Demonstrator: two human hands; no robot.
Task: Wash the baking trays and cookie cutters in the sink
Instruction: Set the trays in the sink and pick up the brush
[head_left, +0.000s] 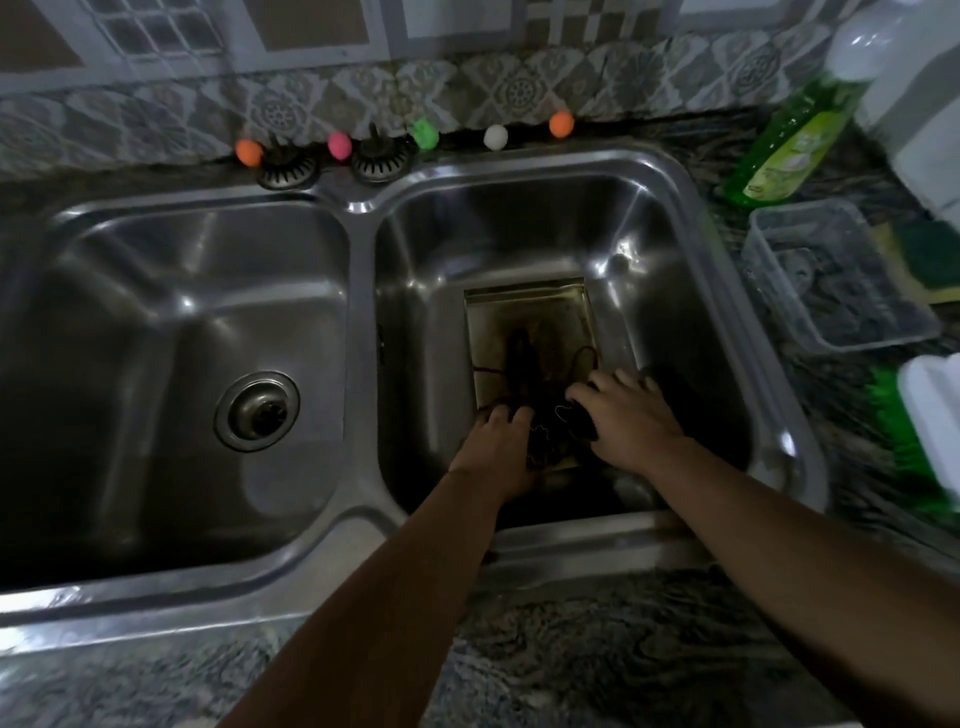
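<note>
Tray (530, 317) flat in right basin (670, 218). Both hands on dark cutters (545, 431) at its near edge. Left hand (498, 441) grip unclear; right hand (628, 415) fingers curled, hold uncertain.

Both hands (498, 441) (631, 415) reach onto the baking tray (530, 322) in the right basin (670, 249).

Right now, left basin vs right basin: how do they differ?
The left basin holds nothing and shows its drain; the right basin holds a baking tray with dark cutters, covering its floor. Both hands are down in the right basin, none in the left basin. Both are stainless steel, and no water is seen running.
</note>
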